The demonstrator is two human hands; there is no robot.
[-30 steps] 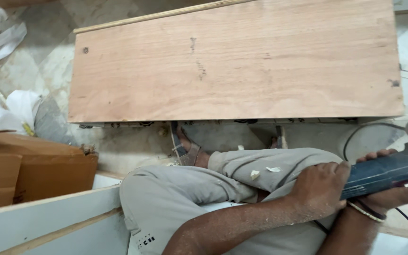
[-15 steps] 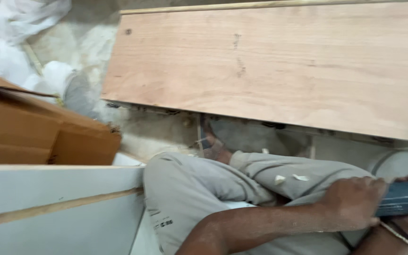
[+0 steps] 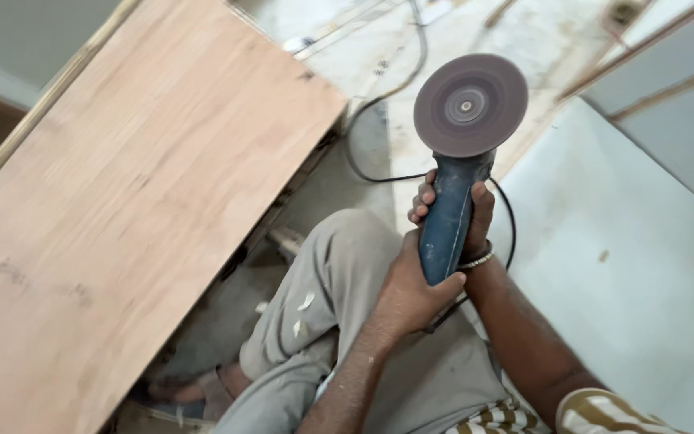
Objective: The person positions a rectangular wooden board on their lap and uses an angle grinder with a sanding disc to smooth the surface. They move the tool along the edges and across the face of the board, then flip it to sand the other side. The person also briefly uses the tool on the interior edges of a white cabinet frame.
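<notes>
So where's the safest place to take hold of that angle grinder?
By the blue body of the angle grinder, from the rear end, as the left hand and right hand do. The body is a long, narrow barrel; the sanding disc at the far end is bare, so stay behind it.

A big plywood board point(image 3: 122, 217) is lying flat across the left side, slightly raised off the dusty stone floor point(image 3: 363, 153). A white panel point(image 3: 628, 265) is lying on the right, with more pale panels point(image 3: 668, 88) leaning beyond it.
</notes>
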